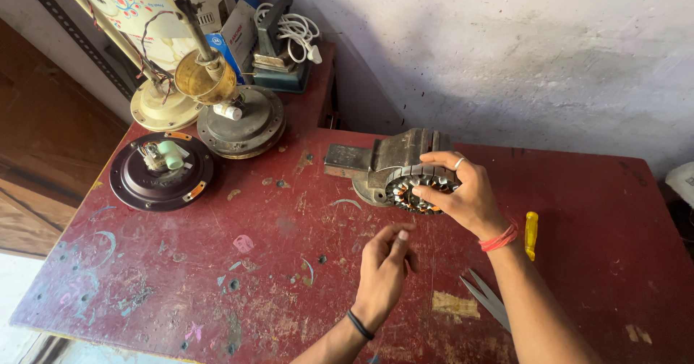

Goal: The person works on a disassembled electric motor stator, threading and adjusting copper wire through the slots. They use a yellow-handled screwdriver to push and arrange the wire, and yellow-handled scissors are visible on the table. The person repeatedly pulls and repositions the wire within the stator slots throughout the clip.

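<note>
Head view: everything placed against the bench vise [390, 163] at the back of my red table [275, 277].
Far left of vise: dark round fan motor housing [160, 172], with a grey one [242, 124] and a cream fan base [160, 105] behind it.
Left hand [383, 270]: in front of the vise, grasping nothing, fingers loosely curled with thumb meeting fingertips; whether a fine wire is pinched there I cannot tell.
Stator [419, 188]: wound with copper coils, at the vise's right front, touching it.
Right hand [463, 194]: fingers wrapped over the stator's rim, gripping it.
Right of vise: scissors [486, 299] by my forearm, yellow handle [531, 234] beyond.
Risk: I judge the stator could tip if my grip loosens, scraping winding enamel on the vise's metal.
</note>
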